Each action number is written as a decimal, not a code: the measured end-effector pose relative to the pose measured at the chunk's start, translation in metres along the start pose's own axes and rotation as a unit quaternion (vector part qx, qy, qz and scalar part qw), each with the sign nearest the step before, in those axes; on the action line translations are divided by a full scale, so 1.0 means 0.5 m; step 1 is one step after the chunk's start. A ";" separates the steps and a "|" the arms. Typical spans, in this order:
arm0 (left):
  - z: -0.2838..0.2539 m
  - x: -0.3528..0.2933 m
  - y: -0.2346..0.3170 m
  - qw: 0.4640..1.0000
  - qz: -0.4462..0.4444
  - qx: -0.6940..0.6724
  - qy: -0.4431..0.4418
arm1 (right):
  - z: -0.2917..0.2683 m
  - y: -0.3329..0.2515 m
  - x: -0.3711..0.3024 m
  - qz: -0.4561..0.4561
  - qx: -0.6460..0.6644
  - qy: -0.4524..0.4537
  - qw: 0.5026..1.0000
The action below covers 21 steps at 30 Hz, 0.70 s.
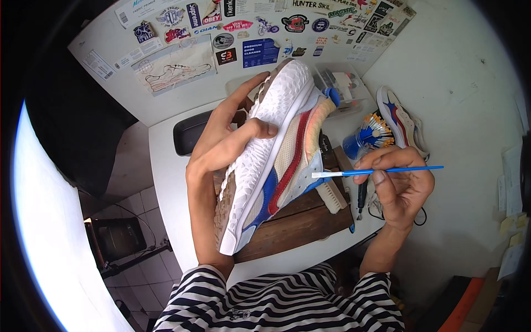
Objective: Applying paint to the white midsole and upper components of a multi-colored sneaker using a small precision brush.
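Sticker-covered white wall is backing a white table (166, 182) bearing a brown wooden board (293, 224). Left hand (221, 144) is gripping a white, red and blue sneaker (276, 149) tilted sideways above the board, exposing its side to the blue-handled white-bristled brush (376, 171) that the right hand (401, 185) is pinching in closed fingers.

The left hand (227, 135) grips a sneaker (276, 149) sole-up above a wooden board (298, 221) on the bench (166, 166). The right hand (401, 185) holds a blue brush (381, 171), its white tip touching the sneaker's side.

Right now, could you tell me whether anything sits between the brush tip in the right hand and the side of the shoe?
Nothing visible does. The brush in the right hand has its white tip right against the shoe, which the left hand holds.
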State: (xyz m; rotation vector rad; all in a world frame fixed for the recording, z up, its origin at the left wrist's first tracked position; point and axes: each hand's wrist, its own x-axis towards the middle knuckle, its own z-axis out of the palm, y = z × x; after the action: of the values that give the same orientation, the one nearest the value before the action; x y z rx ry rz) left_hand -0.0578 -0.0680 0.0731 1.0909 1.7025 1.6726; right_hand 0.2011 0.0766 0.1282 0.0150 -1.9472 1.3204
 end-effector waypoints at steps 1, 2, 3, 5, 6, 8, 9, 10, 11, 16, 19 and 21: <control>0.004 -0.003 0.009 1.000 0.001 0.007 0.003 | 0.001 0.000 0.000 -0.001 -0.004 -0.004 1.000; 0.004 -0.006 0.017 1.000 -0.011 0.010 -0.006 | 0.001 0.002 0.001 -0.001 -0.004 -0.004 1.000; 0.005 -0.006 0.017 1.000 -0.011 0.010 -0.006 | 0.000 0.002 0.001 -0.001 -0.009 -0.008 1.000; 0.008 -0.006 0.018 1.000 -0.003 0.012 -0.011 | 0.001 0.004 0.002 0.000 -0.013 -0.013 1.000; 0.010 -0.006 0.023 1.000 -0.003 0.011 -0.012 | 0.001 0.003 0.001 -0.001 -0.017 -0.014 1.000; 0.012 -0.006 0.034 1.000 -0.013 0.023 -0.012 | 0.000 0.002 0.001 -0.001 -0.022 -0.015 1.000; 0.011 -0.007 0.033 1.000 -0.014 0.024 -0.012 | 0.002 0.004 0.001 -0.002 -0.021 -0.018 1.000; 0.010 -0.007 0.032 1.000 -0.018 0.021 -0.011 | 0.003 0.006 0.001 -0.002 -0.021 -0.021 1.000; 0.010 -0.008 0.030 1.000 -0.021 0.019 -0.010 | 0.003 0.007 0.001 -0.002 -0.020 -0.021 1.000; 0.008 -0.006 0.024 1.000 -0.013 0.024 -0.006 | -0.004 0.013 0.003 -0.006 -0.031 -0.014 0.999; 0.009 -0.007 0.031 1.000 -0.019 0.022 -0.010 | -0.004 0.009 0.001 -0.009 -0.035 -0.006 0.999; 0.010 -0.006 0.031 0.999 -0.023 0.019 -0.016 | 0.003 0.006 0.002 -0.012 -0.038 -0.015 0.999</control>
State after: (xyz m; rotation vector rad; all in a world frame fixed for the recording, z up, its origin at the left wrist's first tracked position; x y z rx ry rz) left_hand -0.0490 -0.0690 0.0871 1.0806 1.7329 1.5928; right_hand 0.1982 0.0771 0.1261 0.0206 -2.0159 1.2355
